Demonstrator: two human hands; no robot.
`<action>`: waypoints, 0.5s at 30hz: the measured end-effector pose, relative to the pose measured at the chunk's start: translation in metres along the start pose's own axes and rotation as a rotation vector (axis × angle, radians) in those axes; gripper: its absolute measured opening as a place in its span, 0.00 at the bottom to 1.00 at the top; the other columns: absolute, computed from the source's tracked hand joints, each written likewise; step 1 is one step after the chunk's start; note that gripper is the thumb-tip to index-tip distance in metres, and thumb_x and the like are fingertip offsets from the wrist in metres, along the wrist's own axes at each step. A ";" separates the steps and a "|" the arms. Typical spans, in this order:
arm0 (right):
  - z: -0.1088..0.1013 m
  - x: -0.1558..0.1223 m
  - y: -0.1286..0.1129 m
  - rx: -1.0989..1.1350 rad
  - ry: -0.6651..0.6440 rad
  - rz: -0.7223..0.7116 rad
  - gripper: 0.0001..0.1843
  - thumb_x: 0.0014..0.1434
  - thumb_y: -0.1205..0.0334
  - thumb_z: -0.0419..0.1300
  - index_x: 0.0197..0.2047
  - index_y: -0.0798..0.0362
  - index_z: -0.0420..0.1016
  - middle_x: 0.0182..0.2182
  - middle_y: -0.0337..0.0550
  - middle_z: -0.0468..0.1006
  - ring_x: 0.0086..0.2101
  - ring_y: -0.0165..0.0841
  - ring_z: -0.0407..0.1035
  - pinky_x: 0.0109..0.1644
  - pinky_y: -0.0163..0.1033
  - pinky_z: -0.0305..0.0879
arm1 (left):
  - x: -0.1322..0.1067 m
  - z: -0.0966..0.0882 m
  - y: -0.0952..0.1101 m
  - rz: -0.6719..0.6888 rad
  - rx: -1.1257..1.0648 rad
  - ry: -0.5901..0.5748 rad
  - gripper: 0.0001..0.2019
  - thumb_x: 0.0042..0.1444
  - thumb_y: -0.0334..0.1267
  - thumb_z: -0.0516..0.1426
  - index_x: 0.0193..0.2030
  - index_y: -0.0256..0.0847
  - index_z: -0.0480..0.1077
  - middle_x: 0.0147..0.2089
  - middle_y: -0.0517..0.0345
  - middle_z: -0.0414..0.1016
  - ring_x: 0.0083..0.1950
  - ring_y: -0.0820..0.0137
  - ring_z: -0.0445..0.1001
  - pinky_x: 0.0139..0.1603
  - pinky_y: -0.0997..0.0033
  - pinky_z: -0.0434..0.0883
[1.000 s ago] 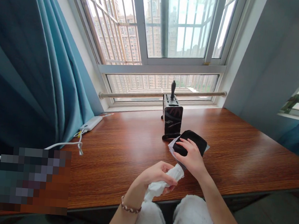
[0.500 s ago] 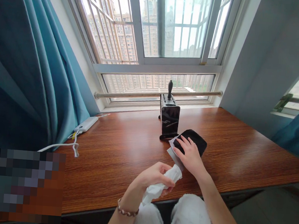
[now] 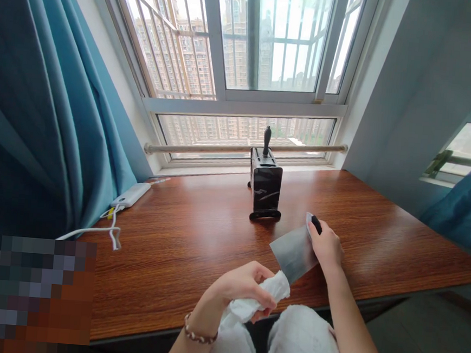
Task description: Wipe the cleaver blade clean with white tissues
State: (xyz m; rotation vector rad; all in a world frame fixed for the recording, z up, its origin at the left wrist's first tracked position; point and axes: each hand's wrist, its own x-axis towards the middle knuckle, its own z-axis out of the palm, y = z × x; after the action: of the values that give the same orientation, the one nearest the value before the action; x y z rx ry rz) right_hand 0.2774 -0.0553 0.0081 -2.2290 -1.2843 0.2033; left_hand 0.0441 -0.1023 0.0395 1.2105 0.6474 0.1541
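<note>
Head view, seated at wooden table (image 3: 180, 259).

- Right hand (image 3: 327, 248): closed round the black grip of a cleaver (image 3: 295, 252); broad grey blade tilted, its lower corner just beside the cloth.
- Left hand (image 3: 239, 283): fingers closed on a crumpled white cloth (image 3: 256, 300), at the near table edge. Beaded bracelet (image 3: 201, 334) on the wrist.
- Knife block (image 3: 264, 187): black, upright, mid-table, behind the cleaver and apart from it; one dark knife handle (image 3: 266, 140) stands out of its top.
- Far left: white power bank (image 3: 131, 194) with white cable (image 3: 92, 230), beside teal curtain (image 3: 62, 103).
- Barred window (image 3: 262, 48) behind.
</note>
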 end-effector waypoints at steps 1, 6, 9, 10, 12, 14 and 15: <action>-0.002 0.002 0.003 -0.004 -0.013 0.044 0.29 0.56 0.42 0.42 0.48 0.51 0.70 0.38 0.55 0.75 0.37 0.47 0.69 0.36 0.47 0.63 | 0.000 0.000 -0.001 -0.002 0.004 -0.004 0.17 0.38 0.37 0.62 0.36 0.30 0.70 0.23 0.57 0.68 0.18 0.75 0.64 0.16 0.79 0.61; -0.004 0.011 0.021 -0.001 0.034 0.152 0.31 0.58 0.44 0.39 0.40 0.59 0.73 0.34 0.61 0.75 0.36 0.50 0.70 0.33 0.46 0.62 | 0.005 -0.010 -0.006 -0.024 0.053 -0.088 0.20 0.38 0.39 0.62 0.40 0.32 0.70 0.25 0.57 0.68 0.19 0.75 0.64 0.16 0.79 0.60; -0.005 0.010 0.024 0.012 0.063 0.180 0.31 0.58 0.44 0.39 0.40 0.59 0.73 0.34 0.62 0.75 0.35 0.50 0.70 0.33 0.46 0.62 | 0.010 -0.021 -0.012 -0.067 0.121 -0.125 0.21 0.38 0.39 0.61 0.41 0.34 0.69 0.27 0.56 0.69 0.20 0.74 0.65 0.17 0.79 0.61; -0.006 0.009 0.024 0.013 0.069 0.189 0.31 0.58 0.44 0.39 0.40 0.59 0.73 0.34 0.62 0.75 0.35 0.50 0.70 0.33 0.46 0.62 | 0.011 -0.024 -0.014 -0.083 0.160 -0.109 0.20 0.39 0.39 0.61 0.41 0.35 0.68 0.27 0.56 0.69 0.21 0.75 0.65 0.17 0.79 0.61; -0.007 0.006 0.021 0.015 0.086 0.202 0.30 0.58 0.44 0.40 0.40 0.58 0.73 0.35 0.61 0.76 0.35 0.49 0.70 0.33 0.46 0.62 | 0.014 -0.028 -0.018 -0.105 0.272 -0.041 0.17 0.40 0.37 0.59 0.39 0.35 0.68 0.27 0.57 0.69 0.21 0.75 0.65 0.18 0.80 0.61; -0.006 0.004 0.019 0.027 0.106 0.211 0.28 0.57 0.44 0.42 0.39 0.56 0.72 0.34 0.59 0.76 0.35 0.49 0.70 0.33 0.47 0.62 | 0.016 -0.029 -0.022 -0.115 0.404 0.037 0.16 0.39 0.37 0.58 0.37 0.36 0.67 0.25 0.59 0.68 0.21 0.75 0.65 0.17 0.80 0.61; -0.005 0.004 0.020 0.039 0.114 0.214 0.27 0.57 0.44 0.43 0.39 0.56 0.72 0.34 0.59 0.76 0.35 0.49 0.70 0.33 0.47 0.62 | 0.017 -0.029 -0.023 -0.116 0.468 0.069 0.16 0.38 0.39 0.59 0.36 0.36 0.66 0.23 0.60 0.67 0.20 0.75 0.64 0.16 0.80 0.60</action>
State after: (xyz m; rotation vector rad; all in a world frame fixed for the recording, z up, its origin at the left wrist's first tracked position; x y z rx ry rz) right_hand 0.2964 -0.0616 0.0027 -2.3082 -0.9738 0.1765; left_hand 0.0372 -0.0790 0.0064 1.6162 0.8404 -0.0582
